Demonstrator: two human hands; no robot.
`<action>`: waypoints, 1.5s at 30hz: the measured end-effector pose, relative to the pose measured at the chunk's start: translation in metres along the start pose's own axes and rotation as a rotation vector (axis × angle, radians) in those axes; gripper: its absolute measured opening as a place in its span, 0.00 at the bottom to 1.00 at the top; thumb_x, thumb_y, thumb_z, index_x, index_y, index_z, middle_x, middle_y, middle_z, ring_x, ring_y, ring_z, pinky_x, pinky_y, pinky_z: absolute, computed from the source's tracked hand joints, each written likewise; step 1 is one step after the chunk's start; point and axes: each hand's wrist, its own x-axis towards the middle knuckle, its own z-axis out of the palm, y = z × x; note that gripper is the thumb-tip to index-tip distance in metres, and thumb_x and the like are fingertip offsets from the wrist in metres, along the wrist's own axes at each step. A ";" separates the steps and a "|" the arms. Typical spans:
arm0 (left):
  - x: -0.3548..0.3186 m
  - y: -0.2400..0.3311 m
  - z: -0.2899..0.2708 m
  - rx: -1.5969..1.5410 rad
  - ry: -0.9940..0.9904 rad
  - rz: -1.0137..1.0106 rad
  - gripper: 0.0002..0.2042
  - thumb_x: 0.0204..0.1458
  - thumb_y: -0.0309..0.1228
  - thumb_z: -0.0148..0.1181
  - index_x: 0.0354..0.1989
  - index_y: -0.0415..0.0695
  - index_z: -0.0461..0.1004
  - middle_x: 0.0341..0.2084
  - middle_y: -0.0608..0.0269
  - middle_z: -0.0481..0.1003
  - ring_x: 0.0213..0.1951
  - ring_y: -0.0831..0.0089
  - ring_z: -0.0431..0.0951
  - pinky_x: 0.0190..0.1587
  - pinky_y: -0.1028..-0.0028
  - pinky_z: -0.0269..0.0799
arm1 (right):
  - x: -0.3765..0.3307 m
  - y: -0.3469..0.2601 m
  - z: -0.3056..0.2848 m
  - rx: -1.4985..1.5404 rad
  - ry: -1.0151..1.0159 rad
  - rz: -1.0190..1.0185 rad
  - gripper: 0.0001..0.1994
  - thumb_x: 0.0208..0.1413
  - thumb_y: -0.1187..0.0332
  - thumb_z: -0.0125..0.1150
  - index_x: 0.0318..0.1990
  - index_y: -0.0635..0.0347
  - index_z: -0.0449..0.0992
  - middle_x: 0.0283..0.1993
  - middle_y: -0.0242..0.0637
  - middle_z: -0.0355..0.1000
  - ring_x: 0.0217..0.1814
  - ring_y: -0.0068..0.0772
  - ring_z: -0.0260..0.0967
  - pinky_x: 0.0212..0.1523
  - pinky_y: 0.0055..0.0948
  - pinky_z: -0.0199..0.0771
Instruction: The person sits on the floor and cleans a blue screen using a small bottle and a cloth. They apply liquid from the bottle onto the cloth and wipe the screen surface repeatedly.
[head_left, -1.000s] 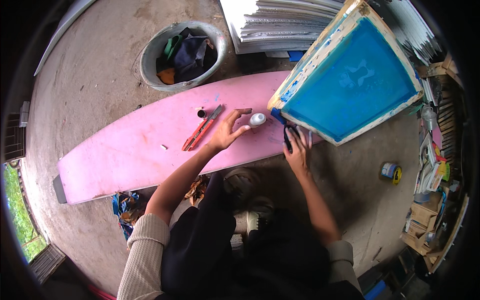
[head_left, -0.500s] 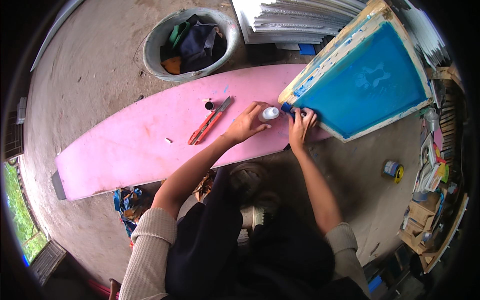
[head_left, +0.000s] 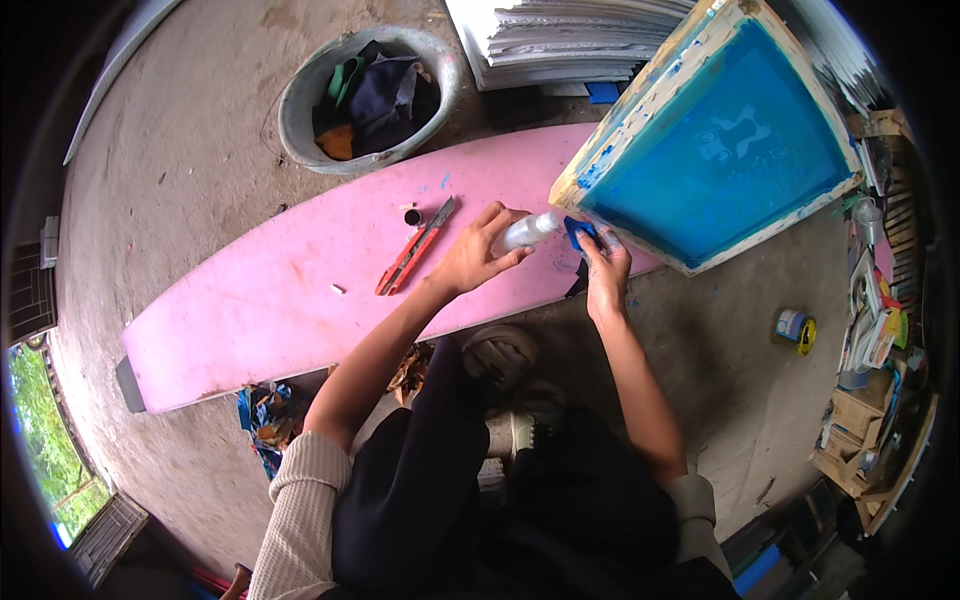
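A person's left hand [head_left: 475, 258] wraps around a small clear bottle [head_left: 528, 231], tipping it on its side above a long pink tabletop [head_left: 290, 290]. The right hand [head_left: 606, 268] pinches a small blue piece [head_left: 579, 233] against the tabletop, just beside the bottle's tip and at the near corner of a wooden-framed printing screen [head_left: 715, 140]. The screen, with blue mesh and paint-flecked edges, rests tilted across the right end of the tabletop and overhangs it on the far side.

Left of the left hand on the tabletop lies a red utility knife [head_left: 415, 248], with a small dark cap [head_left: 412, 216] close to its blade end and a tiny pale scrap [head_left: 339, 289] nearer the tabletop's middle. Beyond the tabletop's far edge stands a round grey tub [head_left: 300, 95] stuffed with dark, green and orange cloth. A stack of white sheets [head_left: 560, 40] sits behind the tabletop, next to the screen's far corner. On the concrete floor [head_left: 170, 170] right of the tabletop, a small tin [head_left: 794, 328] stands well apart from both hands.
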 end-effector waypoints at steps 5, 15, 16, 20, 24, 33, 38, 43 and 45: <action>0.005 0.014 -0.004 0.086 -0.030 0.068 0.21 0.46 0.38 0.62 0.46 0.41 0.70 0.35 0.51 0.69 0.36 0.52 0.73 0.39 0.62 0.70 | -0.002 -0.007 0.004 -0.080 -0.006 -0.019 0.11 0.52 0.76 0.60 0.42 0.70 0.73 0.42 0.36 0.72 0.42 0.23 0.67 0.47 0.25 0.67; 0.009 0.020 0.002 0.396 0.049 0.180 0.17 0.45 0.38 0.62 0.41 0.43 0.72 0.29 0.56 0.74 0.35 0.59 0.75 0.37 0.65 0.72 | -0.003 -0.011 0.000 0.081 -0.026 0.121 0.08 0.54 0.75 0.59 0.42 0.59 0.73 0.41 0.27 0.71 0.38 0.14 0.65 0.38 0.17 0.60; 0.010 0.021 0.002 0.431 0.047 0.180 0.16 0.45 0.38 0.62 0.41 0.43 0.72 0.30 0.57 0.74 0.34 0.60 0.75 0.36 0.65 0.73 | -0.003 -0.012 0.000 0.091 -0.036 0.130 0.08 0.54 0.74 0.59 0.42 0.58 0.73 0.41 0.26 0.71 0.38 0.14 0.65 0.37 0.17 0.59; 0.010 0.021 0.000 0.515 0.054 0.205 0.15 0.47 0.38 0.61 0.41 0.45 0.72 0.30 0.59 0.74 0.35 0.64 0.75 0.34 0.68 0.74 | -0.007 -0.017 0.003 0.139 -0.049 0.201 0.08 0.55 0.73 0.58 0.43 0.57 0.74 0.42 0.26 0.71 0.40 0.14 0.65 0.42 0.21 0.60; 0.012 0.028 -0.003 0.578 0.040 0.220 0.14 0.48 0.39 0.60 0.40 0.46 0.73 0.29 0.61 0.74 0.35 0.65 0.75 0.33 0.69 0.75 | -0.007 -0.013 0.001 0.153 -0.034 0.227 0.09 0.56 0.73 0.57 0.44 0.56 0.73 0.43 0.26 0.71 0.44 0.16 0.65 0.46 0.24 0.60; 0.013 0.021 0.000 0.602 -0.020 0.203 0.14 0.47 0.37 0.61 0.41 0.46 0.74 0.31 0.62 0.75 0.35 0.65 0.75 0.34 0.68 0.75 | -0.005 -0.003 -0.006 0.145 -0.023 0.295 0.08 0.55 0.74 0.58 0.41 0.53 0.71 0.42 0.25 0.70 0.44 0.16 0.65 0.47 0.26 0.59; 0.011 0.011 0.005 0.473 -0.043 0.123 0.15 0.46 0.36 0.62 0.42 0.45 0.74 0.34 0.59 0.75 0.36 0.62 0.75 0.38 0.65 0.74 | -0.003 -0.007 -0.005 0.174 -0.003 0.362 0.07 0.54 0.74 0.58 0.40 0.51 0.70 0.41 0.26 0.71 0.43 0.17 0.67 0.46 0.26 0.59; 0.013 0.019 0.003 0.436 -0.062 0.088 0.17 0.45 0.37 0.63 0.44 0.46 0.73 0.35 0.59 0.75 0.37 0.62 0.75 0.39 0.65 0.73 | -0.002 -0.015 -0.006 0.213 -0.019 0.397 0.05 0.54 0.71 0.59 0.38 0.56 0.72 0.39 0.25 0.71 0.40 0.17 0.65 0.44 0.26 0.61; 0.017 0.026 0.003 0.556 -0.081 0.125 0.17 0.45 0.37 0.63 0.45 0.47 0.73 0.35 0.59 0.75 0.38 0.63 0.74 0.39 0.65 0.73 | -0.002 -0.011 -0.009 0.209 -0.031 0.375 0.05 0.54 0.71 0.59 0.38 0.56 0.72 0.39 0.25 0.71 0.40 0.17 0.65 0.44 0.26 0.60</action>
